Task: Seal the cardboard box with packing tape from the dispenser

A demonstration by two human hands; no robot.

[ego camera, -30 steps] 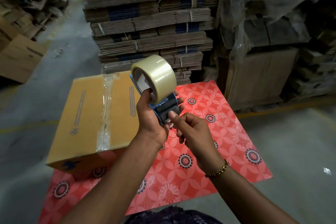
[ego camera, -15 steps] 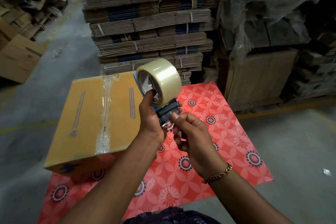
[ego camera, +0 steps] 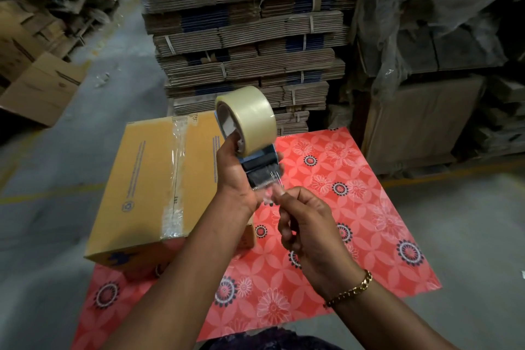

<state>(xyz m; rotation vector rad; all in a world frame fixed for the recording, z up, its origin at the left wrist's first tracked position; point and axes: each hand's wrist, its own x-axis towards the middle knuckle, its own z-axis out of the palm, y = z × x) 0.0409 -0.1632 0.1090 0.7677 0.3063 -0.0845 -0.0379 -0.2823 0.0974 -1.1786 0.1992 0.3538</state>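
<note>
From the head camera we look down on our two bare hands in front of a cardboard box. The box sits on the left part of a red flowered mat spread on the concrete floor. Its top flaps are closed, and a strip of clear tape already runs along the centre seam and over the near edge.

Our left hand holds the tape dispenser up in the air, just right of the box top, its grip clamped around the blue body. The roll of clear packing tape sits at the upper end, tilted away from us.

Our right hand is just below the dispenser's mouth, its grip pinched together on the loose end of the tape, thumb and forefinger closed on the film. A gold chain bracelet circles that wrist.

Behind the mat stand bundled stacks of flat cardboard, and more loose cartons lie at the left.
</note>
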